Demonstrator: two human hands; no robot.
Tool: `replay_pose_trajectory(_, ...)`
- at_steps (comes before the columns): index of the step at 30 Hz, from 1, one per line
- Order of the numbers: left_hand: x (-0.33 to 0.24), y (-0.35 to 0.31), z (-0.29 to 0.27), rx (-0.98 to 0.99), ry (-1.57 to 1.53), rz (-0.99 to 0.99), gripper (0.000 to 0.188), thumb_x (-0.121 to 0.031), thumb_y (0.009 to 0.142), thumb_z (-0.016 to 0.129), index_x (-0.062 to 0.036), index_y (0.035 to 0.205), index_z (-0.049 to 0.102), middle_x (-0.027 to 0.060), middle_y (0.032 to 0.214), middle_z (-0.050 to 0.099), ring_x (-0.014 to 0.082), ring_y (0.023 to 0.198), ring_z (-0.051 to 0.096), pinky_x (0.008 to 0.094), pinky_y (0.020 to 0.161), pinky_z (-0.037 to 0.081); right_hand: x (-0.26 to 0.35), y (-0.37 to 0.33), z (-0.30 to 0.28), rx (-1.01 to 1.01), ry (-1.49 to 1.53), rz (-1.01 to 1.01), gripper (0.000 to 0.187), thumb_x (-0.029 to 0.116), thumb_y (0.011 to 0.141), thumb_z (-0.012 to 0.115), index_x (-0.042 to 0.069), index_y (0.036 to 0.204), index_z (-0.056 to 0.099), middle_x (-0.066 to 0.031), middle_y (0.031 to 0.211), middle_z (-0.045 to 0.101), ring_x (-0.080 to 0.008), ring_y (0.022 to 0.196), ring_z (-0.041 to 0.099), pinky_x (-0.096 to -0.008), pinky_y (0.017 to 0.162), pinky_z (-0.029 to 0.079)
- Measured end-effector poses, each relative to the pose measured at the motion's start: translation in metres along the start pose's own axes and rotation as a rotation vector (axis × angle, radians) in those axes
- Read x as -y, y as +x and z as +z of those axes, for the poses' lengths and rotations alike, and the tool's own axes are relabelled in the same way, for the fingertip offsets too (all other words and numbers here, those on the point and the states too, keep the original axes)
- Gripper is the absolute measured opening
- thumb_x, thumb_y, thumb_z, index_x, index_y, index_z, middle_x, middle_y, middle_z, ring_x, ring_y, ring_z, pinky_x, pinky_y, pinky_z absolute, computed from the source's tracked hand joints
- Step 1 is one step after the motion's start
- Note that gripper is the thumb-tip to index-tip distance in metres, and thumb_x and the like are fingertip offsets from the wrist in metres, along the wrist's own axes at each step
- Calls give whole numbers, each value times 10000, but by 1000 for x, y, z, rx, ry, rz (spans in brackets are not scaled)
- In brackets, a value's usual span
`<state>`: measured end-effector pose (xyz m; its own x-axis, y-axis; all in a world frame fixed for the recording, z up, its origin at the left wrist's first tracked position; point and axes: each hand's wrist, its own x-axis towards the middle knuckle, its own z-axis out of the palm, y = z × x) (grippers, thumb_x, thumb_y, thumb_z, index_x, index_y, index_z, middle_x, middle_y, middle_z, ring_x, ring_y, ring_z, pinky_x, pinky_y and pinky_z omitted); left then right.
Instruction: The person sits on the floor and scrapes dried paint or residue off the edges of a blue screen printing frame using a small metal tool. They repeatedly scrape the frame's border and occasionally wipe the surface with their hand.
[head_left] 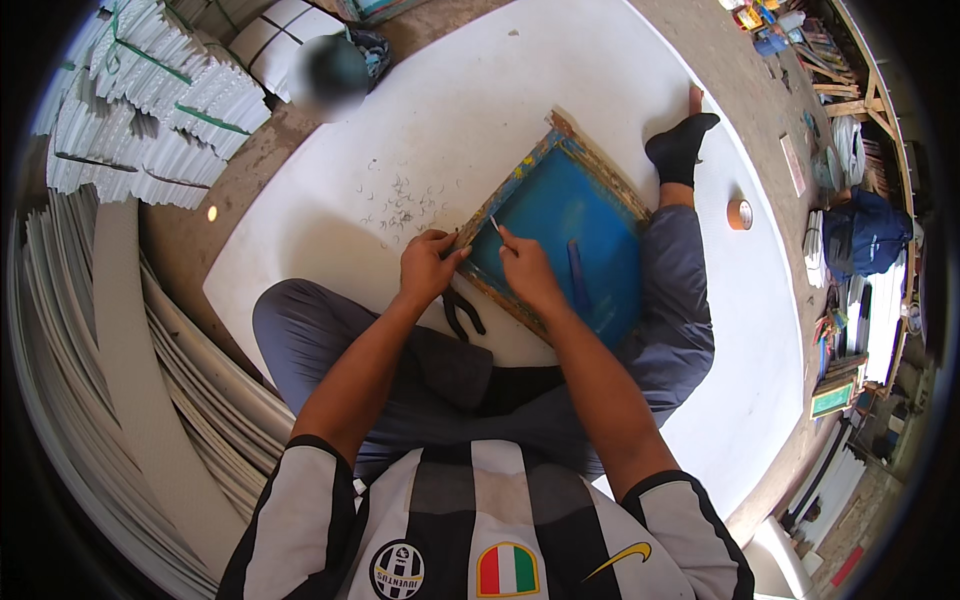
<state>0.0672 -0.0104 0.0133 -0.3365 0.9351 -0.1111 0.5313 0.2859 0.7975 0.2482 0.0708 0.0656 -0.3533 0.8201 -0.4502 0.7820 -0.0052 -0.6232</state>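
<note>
A wooden frame (600,178) with paint-stained, worn edges and a blue sheet (560,215) stretched inside lies tilted by my right leg. At its left corner, my left hand (430,265) pinches the frame's edge between thumb and fingers. My right hand (528,270) is closed on a slim tool (494,223) whose pale tip meets the frame's upper left bar; the fist hides the rest, so its kind is unclear. On the blue sheet rests a blue stick-like tool (577,272). Pliers (462,316) with dark handles lie below my left hand. Bent staples (398,205) are scattered beyond it.
I sit on a large white board (750,330), legs spread around the frame. A roll of brown tape (739,214) sits to the right. Stacked white sheets (150,110) and long curved strips (130,330) fill the left. A cluttered shelf (850,105) runs along the right.
</note>
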Motion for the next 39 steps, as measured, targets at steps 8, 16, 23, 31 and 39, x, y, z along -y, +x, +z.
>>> replay_pose_trajectory(8,2,0,-4,13,-11,-22,412,-315,848,825,-49,1161,784,124,1081,745,304,950,718,386,836,554,-5,2,-18,253,737,441,437,192,1036,582,110,1465,588,-168,814,663,-241,716,656,-411,727,542)
replay_pose_trajectory(16,4,1,-3,36,-29,-29,448,-342,851,829,-44,1181,776,135,1105,744,296,949,728,372,836,557,-22,-1,-1,-79,-36,-160,438,210,1039,537,172,1472,578,-269,997,717,-471,917,689,-546,813,545)
replay_pose_trajectory(23,3,-1,-3,26,-72,-37,428,-339,838,831,-51,1151,790,118,1085,747,303,937,718,389,830,553,-1,-11,-10,-29,-53,-41,419,237,1035,542,189,1446,604,-256,978,725,-469,917,693,-572,821,540)
replay_pose_trajectory(31,5,-1,-2,20,-31,-18,423,-340,844,825,-51,1150,789,122,1085,743,302,942,712,389,835,550,19,-18,-4,3,-355,45,443,245,1048,511,220,1487,568,-232,989,734,-458,869,702,-570,791,555)
replay_pose_trajectory(39,6,-2,-1,37,-13,-27,430,-340,849,823,-56,1169,783,124,1102,741,303,938,713,393,836,553,0,8,-20,331,655,360,469,234,1055,557,174,1520,550,-79,770,648,-138,503,534,-327,492,460)
